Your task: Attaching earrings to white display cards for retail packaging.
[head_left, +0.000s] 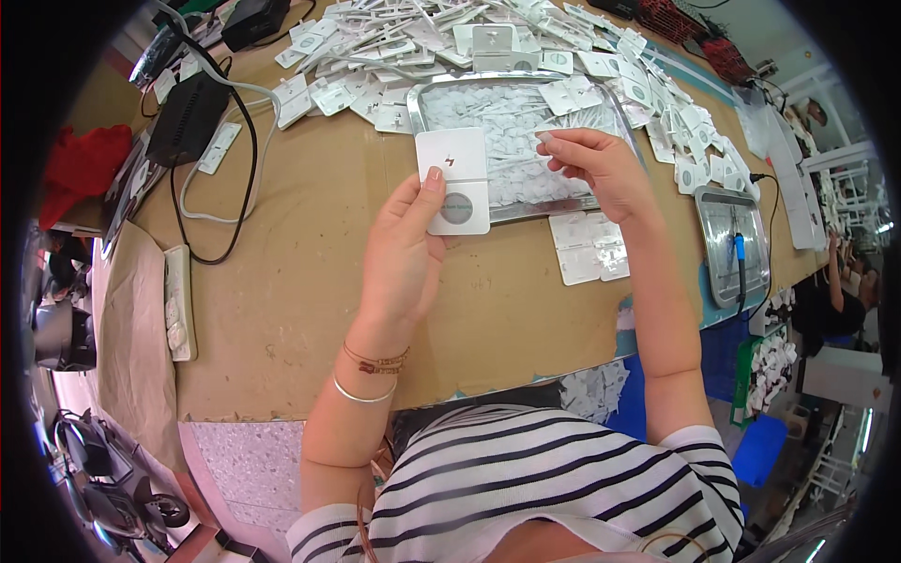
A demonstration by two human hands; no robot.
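My left hand (404, 249) grips a white folding card (466, 148) upright, thumb across its front. A small dark mark or piece sits on its upper half, a grey round patch on the lower. Just to the right, my right hand (605, 174) is raised with thumb and forefinger pinched. Something tiny and pale shows at the fingertips, too small to tell from a nail. Beneath both hands lies a metal tray (554, 208) full of small whitish, partly clear pieces. Several white cards (577, 249) lie below the tray, beside my right wrist.
A large heap of white cards (394, 52) spreads behind the tray and down the right. On the left are a black power adapter (190, 120) with looping cables and a white power strip (178, 305). A second metal tray (718, 267) holds a blue-and-black tool (740, 249).
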